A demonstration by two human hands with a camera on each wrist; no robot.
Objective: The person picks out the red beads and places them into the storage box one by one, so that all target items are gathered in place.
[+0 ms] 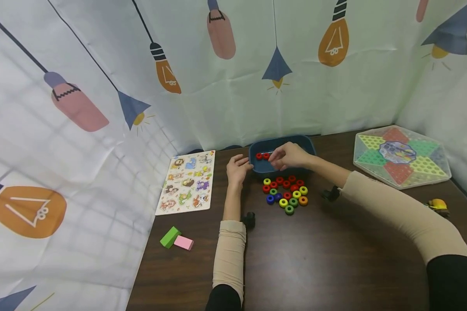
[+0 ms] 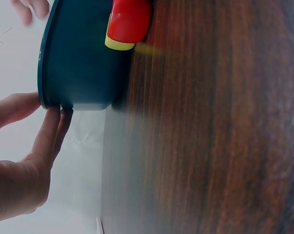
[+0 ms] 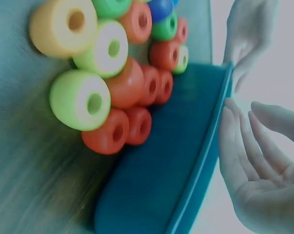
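A dark blue plastic tray (image 1: 282, 141) stands at the back of the table, with a few red beads (image 1: 259, 156) inside. At its left end, my left hand (image 1: 238, 170) pinches the rim; the left wrist view shows the thumb (image 2: 20, 109) on the edge and fingertips against the outer wall. My right hand (image 1: 289, 156) hovers over the tray, fingers loosely bent and thumb apart, with nothing between them. In front of the tray lie several round holed beads (image 1: 287, 195) in red, yellow, green, blue and orange.
Left of the tray lies an animal picture board (image 1: 187, 182). Nearer are a green block (image 1: 170, 237) and a pink block (image 1: 183, 242). At the right are a hexagonal game box (image 1: 402, 156) and a small yellow toy (image 1: 437, 205). A patterned curtain (image 1: 233, 103) hangs behind the table.
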